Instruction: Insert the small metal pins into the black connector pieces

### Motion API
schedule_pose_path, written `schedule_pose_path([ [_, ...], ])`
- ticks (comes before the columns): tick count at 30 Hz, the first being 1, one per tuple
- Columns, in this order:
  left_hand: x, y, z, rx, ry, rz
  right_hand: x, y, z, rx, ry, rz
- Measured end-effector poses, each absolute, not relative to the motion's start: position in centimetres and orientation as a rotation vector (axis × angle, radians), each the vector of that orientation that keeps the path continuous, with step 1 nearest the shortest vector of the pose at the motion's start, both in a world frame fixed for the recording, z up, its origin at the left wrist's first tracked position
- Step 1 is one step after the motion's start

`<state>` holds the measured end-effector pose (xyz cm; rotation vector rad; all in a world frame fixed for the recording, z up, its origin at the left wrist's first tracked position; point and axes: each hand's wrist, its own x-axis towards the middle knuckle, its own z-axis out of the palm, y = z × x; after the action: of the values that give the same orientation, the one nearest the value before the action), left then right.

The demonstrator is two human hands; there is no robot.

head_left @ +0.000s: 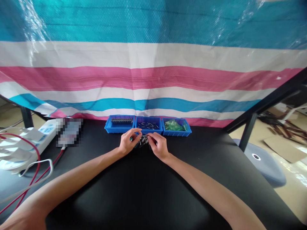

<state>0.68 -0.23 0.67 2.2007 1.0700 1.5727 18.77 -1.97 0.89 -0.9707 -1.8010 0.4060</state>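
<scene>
A small dark part point(143, 140) is pinched between both hands, left hand point(127, 142) and right hand point(158, 145), just before the middle tray point(149, 125); if jostled, it could be dropped among loose pieces.

A makeshift assembly workshop: parts bins point(147, 125) on a black bench point(144, 191) (striped tarp point(153, 73) behind).

A black table point(148, 191) is carrying three blue bins point(148, 125), a power strip point(45, 134), and small parts point(143, 141).
</scene>
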Motion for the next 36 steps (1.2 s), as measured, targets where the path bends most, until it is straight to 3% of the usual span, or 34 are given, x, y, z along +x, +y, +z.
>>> schedule_pose_path([
  [36,0.63,-0.36,0.7,2.272,1.054,1.505,18.76,-1.7,0.78,-0.962,-1.867,0.445],
])
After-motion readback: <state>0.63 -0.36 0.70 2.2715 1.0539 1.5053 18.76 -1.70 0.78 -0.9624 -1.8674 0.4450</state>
